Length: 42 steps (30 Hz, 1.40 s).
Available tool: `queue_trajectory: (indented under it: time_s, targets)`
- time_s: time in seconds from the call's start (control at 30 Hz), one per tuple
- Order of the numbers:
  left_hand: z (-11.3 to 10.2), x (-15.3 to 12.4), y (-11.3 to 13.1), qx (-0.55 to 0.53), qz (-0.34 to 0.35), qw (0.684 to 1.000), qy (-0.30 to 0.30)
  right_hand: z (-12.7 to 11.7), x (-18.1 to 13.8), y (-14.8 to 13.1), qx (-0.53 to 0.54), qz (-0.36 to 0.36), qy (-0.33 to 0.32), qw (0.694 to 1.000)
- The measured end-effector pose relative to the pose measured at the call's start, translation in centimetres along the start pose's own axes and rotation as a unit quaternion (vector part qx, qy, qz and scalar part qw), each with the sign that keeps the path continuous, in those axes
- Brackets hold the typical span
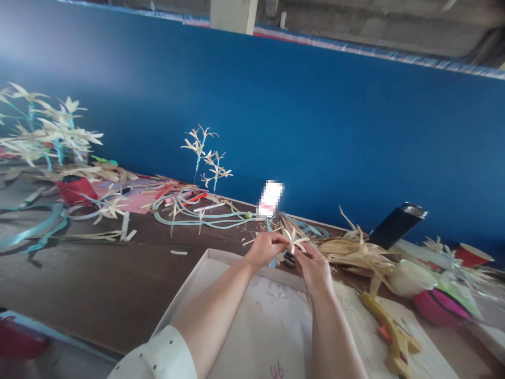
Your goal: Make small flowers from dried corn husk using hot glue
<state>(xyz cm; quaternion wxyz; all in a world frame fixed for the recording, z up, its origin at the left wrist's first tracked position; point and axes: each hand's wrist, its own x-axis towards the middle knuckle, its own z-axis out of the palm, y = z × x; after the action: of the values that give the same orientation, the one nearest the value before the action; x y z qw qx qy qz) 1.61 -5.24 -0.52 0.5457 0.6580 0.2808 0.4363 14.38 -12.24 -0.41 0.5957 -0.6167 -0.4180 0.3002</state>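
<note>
Both my hands meet above the far edge of a shallow white box (252, 305). Between them is a pale flower with narrow petals (295, 241), which looks made of dried husk. My left hand (263, 248) pinches it from the left, thumb and fingertips together. From the right, the fingers of my right hand (315, 267) close on its lower petals. A light blue strip (273, 262) hangs just below my left fingers; I cannot tell whether it joins the flower. Husk scraps and a small dark object (290, 258) lie behind my hands.
A yellow glue gun (389, 331) lies on papers at right. Behind it are dried husks (351, 250), a black flask (396, 226) and a pink pouch (440, 307). Blue cords (197, 221), a red cup (76, 190) and finished flowers (59, 126) sit left, before a blue partition (335, 121).
</note>
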Motion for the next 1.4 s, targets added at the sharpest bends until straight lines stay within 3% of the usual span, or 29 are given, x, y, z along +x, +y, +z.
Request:
queue_trajectory:
  time_s: [0.1, 0.37, 0.8, 1.03, 1.4]
  targets:
    - [0.0, -0.1, -0.1, 0.047, 0.039, 0.998, 0.011, -0.2, 0.0, 0.0, -0.020, -0.010, -0.006, 1.000]
    - [0.5, -0.4, 0.0, 0.132, 0.141, 0.979, 0.062, 0.4, -0.2, -0.3, 0.050, -0.004, 0.038, 0.998]
    - [1.2, -0.4, -0.6, 0.102, 0.174, 0.961, 0.188, 2.9, -0.6, 0.0, 0.051, 0.000, 0.154, 0.987]
    - [1.3, -0.5, -0.5, 0.162, 0.226, 0.938, 0.208, 3.7, -0.7, 0.3, 0.145, 0.010, 0.156, 0.977]
    - [1.5, -0.9, -0.5, 0.212, 0.260, 0.922, 0.193, 4.1, -0.9, -0.2, 0.180, 0.007, 0.167, 0.969]
